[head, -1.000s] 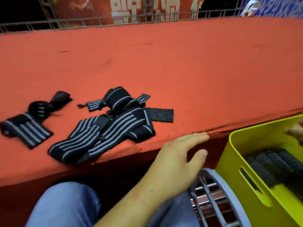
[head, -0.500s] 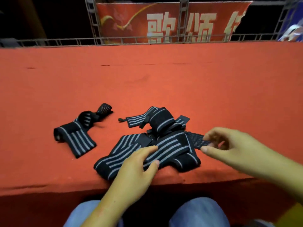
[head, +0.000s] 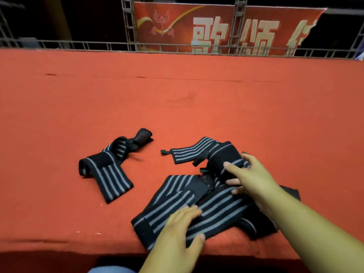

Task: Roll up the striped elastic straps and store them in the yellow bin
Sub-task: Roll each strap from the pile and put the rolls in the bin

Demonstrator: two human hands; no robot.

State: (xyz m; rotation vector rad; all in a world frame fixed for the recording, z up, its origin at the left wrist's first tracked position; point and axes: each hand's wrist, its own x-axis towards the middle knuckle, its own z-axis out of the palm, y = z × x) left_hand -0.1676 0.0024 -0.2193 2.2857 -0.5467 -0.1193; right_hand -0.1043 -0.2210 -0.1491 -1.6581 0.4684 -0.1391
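Note:
A heap of black elastic straps with grey stripes (head: 212, 205) lies on the red table near its front edge. My left hand (head: 177, 231) rests flat on the heap's near end, fingers straight. My right hand (head: 250, 178) reaches over the heap from the right, and its thumb and fingers curl round a folded strap (head: 222, 156) at the heap's far side. One more striped strap (head: 110, 170) lies alone to the left, partly folded. The yellow bin is out of view.
The red felt table (head: 177, 99) stretches far back to a metal truss rail (head: 177, 47). Behind the rail hangs a red banner (head: 216, 26). Below the table's front edge a bit of my blue trouser leg (head: 110, 269) shows.
The view swung left from the yellow bin to the table. My left hand came up onto the heap. My right hand moved left from the heap's right end to the folded strap.

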